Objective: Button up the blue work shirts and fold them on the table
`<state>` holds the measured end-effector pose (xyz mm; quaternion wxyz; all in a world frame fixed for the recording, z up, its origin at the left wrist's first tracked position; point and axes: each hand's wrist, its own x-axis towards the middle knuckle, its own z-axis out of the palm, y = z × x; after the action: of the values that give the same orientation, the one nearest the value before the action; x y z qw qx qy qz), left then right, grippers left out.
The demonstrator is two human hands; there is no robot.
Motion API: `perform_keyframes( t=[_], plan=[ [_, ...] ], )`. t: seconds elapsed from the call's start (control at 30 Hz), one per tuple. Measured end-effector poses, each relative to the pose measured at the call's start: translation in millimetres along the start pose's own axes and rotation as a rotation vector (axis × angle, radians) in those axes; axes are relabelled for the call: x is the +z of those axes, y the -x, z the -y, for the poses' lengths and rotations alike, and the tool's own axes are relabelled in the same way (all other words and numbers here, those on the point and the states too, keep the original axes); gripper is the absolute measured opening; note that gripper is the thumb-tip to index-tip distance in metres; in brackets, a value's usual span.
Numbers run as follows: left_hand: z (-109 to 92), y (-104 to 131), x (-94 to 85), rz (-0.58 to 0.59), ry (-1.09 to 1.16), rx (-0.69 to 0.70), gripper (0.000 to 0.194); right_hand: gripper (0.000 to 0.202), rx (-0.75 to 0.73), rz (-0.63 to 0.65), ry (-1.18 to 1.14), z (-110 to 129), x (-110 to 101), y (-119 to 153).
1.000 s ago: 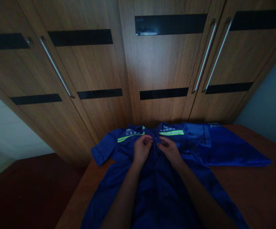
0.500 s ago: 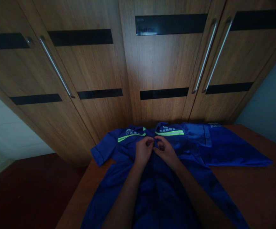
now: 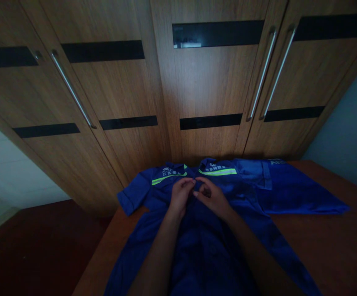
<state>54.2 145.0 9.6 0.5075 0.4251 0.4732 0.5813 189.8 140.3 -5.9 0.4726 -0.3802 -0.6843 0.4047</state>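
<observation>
A dark blue garment (image 3: 243, 197) with yellow-green reflective strips and white lettering on its chest lies spread over a reddish-brown table. Both hands meet at its front, just below the collar. My left hand (image 3: 181, 194) pinches the cloth at the front edge, fingertips together. Close beside it on the right, my right hand (image 3: 211, 196) has its thumb and forefinger curled at the same edge, also gripping cloth. Any small fastener between the fingertips is too dark and small to make out.
Under the garment's right sleeve lies a brighter blue folded item (image 3: 304, 191) with pale lettering. Behind the table (image 3: 329, 238) stands a wooden wardrobe (image 3: 209, 86) with metal handles. Dark red floor (image 3: 42, 246) shows at the lower left.
Both hands have shifted slightly left, and the left fingertips have closed together more. The camera view has moved a little.
</observation>
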Motion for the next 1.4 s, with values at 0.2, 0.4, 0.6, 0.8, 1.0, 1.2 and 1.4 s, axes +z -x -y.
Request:
perform_keyframes(
  t=[0.2,0.4,0.6,0.8,1.0,1.2,1.4],
  plan=[
    [1,0,-0.6,-0.017,0.048,-0.043,0.021,0.021,-0.085,-0.222,0.233,2,-6,-3],
    [1,1,3.7,-0.016,0.020,-0.001,0.015,0.017,-0.159,-0.260,0.524,0,-6,-1],
    [7,0,4.9,-0.054,0.042,-0.049,0.020,0.017,-0.189,-0.313,0.560,6,-7,1],
    [15,1,6.1,-0.052,0.085,-0.129,0.029,0.014,0.019,-0.403,0.097,6,-4,-4],
    [10,5,11.0,-0.009,0.008,0.004,0.023,0.021,0.291,-0.397,-0.318,-2,-2,-7],
    [9,1,9.2,0.057,-0.206,0.152,0.013,0.025,0.402,-0.349,-0.440,-4,-4,-6],
    [7,-2,-3.2,0.050,-0.532,0.216,0.020,0.024,0.491,-0.172,-0.393,-8,-4,-5]
  ],
)
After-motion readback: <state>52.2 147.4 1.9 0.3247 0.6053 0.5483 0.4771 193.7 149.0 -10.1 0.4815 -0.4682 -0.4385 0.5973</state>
